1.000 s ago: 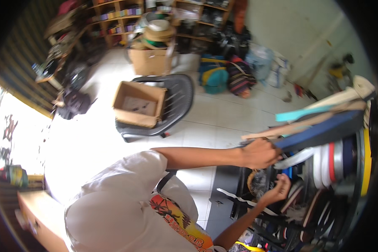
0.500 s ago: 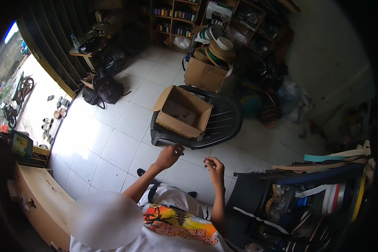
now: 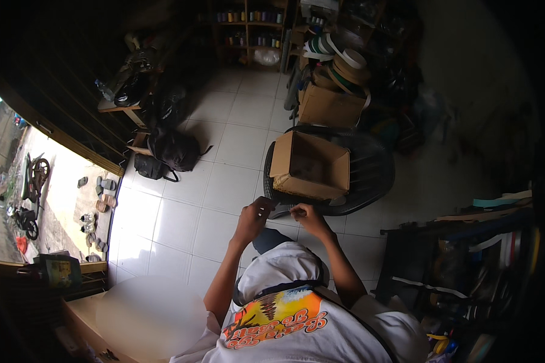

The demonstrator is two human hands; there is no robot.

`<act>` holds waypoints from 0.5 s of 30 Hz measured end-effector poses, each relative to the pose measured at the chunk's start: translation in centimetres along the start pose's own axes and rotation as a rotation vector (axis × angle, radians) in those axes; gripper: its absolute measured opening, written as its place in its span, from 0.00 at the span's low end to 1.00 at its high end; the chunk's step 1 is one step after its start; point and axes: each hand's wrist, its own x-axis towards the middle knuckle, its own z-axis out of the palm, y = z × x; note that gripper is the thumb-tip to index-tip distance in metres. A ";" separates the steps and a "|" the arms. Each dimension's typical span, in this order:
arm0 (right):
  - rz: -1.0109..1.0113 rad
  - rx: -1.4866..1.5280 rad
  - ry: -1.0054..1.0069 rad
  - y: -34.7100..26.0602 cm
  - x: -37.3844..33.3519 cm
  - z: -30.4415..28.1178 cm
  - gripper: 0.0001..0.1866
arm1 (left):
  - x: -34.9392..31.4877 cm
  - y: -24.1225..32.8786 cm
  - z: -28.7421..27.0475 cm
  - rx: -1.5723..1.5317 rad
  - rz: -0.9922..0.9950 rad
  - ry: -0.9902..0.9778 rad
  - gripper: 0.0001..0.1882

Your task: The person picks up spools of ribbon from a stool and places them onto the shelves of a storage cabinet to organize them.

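My left hand [image 3: 254,218] is raised in front of my body, its fingers curled in. Close to its right, my right hand [image 3: 310,219] has thumb and fingertips pinched together. A small gap separates the two hands, and anything they hold is too small to make out. Just beyond them stands an open cardboard box [image 3: 284,164], its flap up, on the seat of a black plastic chair [image 3: 372,172]. Neither hand reaches inside the box. Its shaded inside hides any contents.
Behind the chair, another cardboard box [image 3: 330,107] carries rolls of webbing [image 3: 348,68]. Black bags [image 3: 174,150] lie on the tiled floor [image 3: 224,163] by the doorway at left. Thread shelves [image 3: 248,27] line the back. Strap rolls hang from a dark rack [image 3: 418,254] at right.
My hands have come closer together, the right one moving in toward the left. The view has shifted, so the box and chair sit farther right. One leg now shows raised or stepping forward.
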 end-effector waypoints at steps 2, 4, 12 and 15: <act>0.028 0.024 0.009 -1.0 3.2 1.1 0.09 | 2.3 0.3 -2.5 -0.001 -0.047 -0.082 0.12; 0.095 0.070 0.019 -1.5 6.8 2.0 0.08 | 4.9 -2.2 -4.8 0.066 0.050 -0.126 0.16; -0.011 -0.001 0.134 -7.1 24.6 3.9 0.09 | 15.3 -7.4 -16.7 0.010 -0.168 -0.156 0.21; -0.021 -0.049 0.101 -11.8 30.5 3.4 0.11 | 20.7 -8.2 -19.8 0.001 -0.100 -0.192 0.21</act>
